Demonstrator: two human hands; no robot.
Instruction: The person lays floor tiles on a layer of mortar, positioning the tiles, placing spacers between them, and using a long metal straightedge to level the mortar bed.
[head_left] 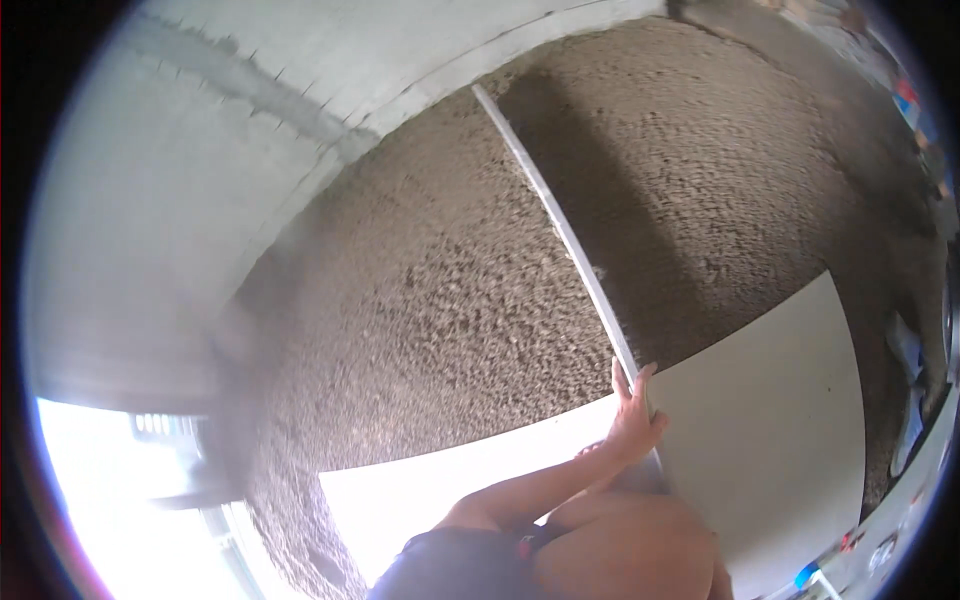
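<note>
A long, narrow, pale bar (562,225) runs from the far middle of the rough surface back toward me. My left hand (634,422) is closed around its near end, with the fingers on either side of it. Below that hand, a large smooth white board (765,420) lies to the right of the bar, and a bright white stretch of board (440,500) shows to the left. Whether they are one piece is hidden by my arms. A few fingertips of my right hand (588,450) show behind the left forearm; the rest is covered.
A rough, pebbly brown surface (440,300) spreads around the bar, with a broad dark shadow (610,200) on its right. Bare concrete (200,150) rises at the upper left. Bright openings glare at the lower left. A blue-and-white object (808,576) and clutter sit along the right edge.
</note>
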